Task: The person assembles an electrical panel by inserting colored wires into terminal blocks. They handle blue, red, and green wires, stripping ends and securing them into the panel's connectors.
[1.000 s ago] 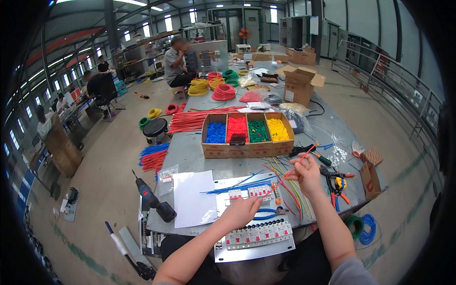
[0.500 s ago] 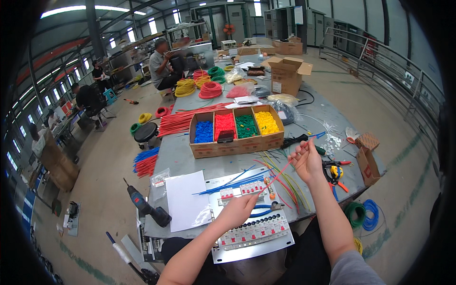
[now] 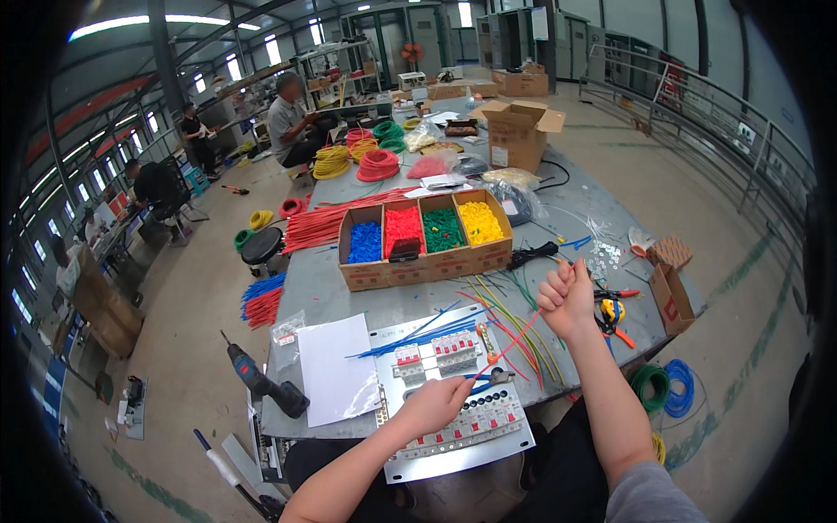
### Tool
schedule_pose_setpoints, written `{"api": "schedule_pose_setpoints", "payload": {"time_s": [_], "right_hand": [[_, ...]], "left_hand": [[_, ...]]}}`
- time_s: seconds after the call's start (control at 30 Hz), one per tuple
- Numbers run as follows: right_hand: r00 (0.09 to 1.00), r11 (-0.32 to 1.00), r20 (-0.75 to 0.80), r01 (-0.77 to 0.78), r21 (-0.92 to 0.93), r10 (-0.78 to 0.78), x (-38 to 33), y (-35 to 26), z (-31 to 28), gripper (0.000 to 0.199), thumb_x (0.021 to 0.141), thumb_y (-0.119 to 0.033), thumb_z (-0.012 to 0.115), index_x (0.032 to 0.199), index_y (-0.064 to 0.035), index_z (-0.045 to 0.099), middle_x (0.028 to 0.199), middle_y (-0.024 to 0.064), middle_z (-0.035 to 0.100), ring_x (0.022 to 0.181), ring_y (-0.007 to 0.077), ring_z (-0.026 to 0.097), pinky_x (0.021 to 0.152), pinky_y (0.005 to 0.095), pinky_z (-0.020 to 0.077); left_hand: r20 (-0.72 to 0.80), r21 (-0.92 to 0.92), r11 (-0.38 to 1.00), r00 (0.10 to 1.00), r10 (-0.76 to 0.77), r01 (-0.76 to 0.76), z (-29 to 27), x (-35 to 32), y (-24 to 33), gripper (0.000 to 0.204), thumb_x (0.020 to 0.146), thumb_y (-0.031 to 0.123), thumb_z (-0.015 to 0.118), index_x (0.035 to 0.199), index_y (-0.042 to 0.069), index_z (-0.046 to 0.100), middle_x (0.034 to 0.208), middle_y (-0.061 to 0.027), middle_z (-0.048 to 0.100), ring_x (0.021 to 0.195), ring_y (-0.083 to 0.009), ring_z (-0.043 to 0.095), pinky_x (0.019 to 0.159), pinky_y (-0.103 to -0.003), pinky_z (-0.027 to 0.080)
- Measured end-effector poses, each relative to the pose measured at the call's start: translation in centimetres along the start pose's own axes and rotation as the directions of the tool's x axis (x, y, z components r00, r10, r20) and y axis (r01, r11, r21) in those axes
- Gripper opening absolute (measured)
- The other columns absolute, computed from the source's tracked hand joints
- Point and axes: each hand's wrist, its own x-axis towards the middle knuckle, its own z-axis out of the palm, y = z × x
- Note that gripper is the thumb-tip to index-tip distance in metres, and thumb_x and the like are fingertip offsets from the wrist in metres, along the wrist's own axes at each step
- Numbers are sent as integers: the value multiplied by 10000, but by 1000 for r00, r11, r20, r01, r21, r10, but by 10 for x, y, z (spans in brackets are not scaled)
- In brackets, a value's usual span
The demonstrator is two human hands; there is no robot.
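Note:
A thin red wire (image 3: 521,334) is stretched slantwise between my two hands. My left hand (image 3: 434,406) pinches its lower end above the metal mounting plate (image 3: 410,468). My right hand (image 3: 567,301) is closed round the upper end, raised over the table to the right. On the plate sit a lower row of circuit breakers (image 3: 471,429) with red switches and smaller upper breakers (image 3: 455,350). Blue wires (image 3: 410,338) lie across its top. Pliers with blue handles (image 3: 493,378) rest between the breaker rows, partly behind my left hand and the wire.
A cardboard box (image 3: 427,268) holds blue, red, green and yellow caps in compartments. White paper (image 3: 338,370) and a cordless drill (image 3: 266,381) lie left of the plate. Loose red and yellow wires (image 3: 532,349), a tape measure (image 3: 613,310) and small boxes (image 3: 670,292) are rightward.
My right hand's fingers have curled further round the red wire. My left hand still pinches the lower end. The whole view has shifted slightly.

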Motion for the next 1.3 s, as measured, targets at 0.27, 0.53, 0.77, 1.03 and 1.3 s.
{"api": "schedule_pose_setpoints", "payload": {"time_s": [0.27,0.53,0.77,1.03,1.3], "right_hand": [[980,987,163,128,-97,-112,5,-1,11,568,1102,-589,301,746,-155,387,580,-42,242,482,95,212,445,276,182],[994,998,85,-67,-20,68,8,0,-5,523,1111,-539,328,766,-158,426,589,-40,261,491,102,242,461,281,205],[994,845,86,102,-525,-67,8,14,-18,255,1108,-306,473,1186,-75,546,780,47,583,682,187,613,678,382,584],[976,853,176,-16,-521,126,2,15,-36,278,1045,-85,569,1293,-64,445,1041,112,641,828,308,756,774,478,669],[986,819,169,88,-567,10,1,5,-27,312,1030,-60,575,1316,-48,453,1051,121,642,809,299,754,722,437,672]], "left_hand": [[-64,-197,980,998,26,-38,9,7,-17,443,1093,370,474,1015,-26,657,791,-181,658,737,-282,609,745,-386,492],[-109,127,991,993,47,-33,5,-4,-10,409,1071,363,506,930,21,678,731,-203,677,677,-404,651,657,-474,502],[-280,245,966,948,150,-80,13,1,-27,347,1040,346,563,873,67,683,660,-183,667,634,-425,655,603,-524,513],[-253,112,994,967,28,1,15,0,-7,403,1044,316,589,809,-11,607,638,-191,591,582,-357,563,571,-445,428],[-170,-161,986,985,8,-35,14,8,-5,460,1075,324,556,781,-29,540,614,-29,476,608,-123,411,572,-352,386]]}}
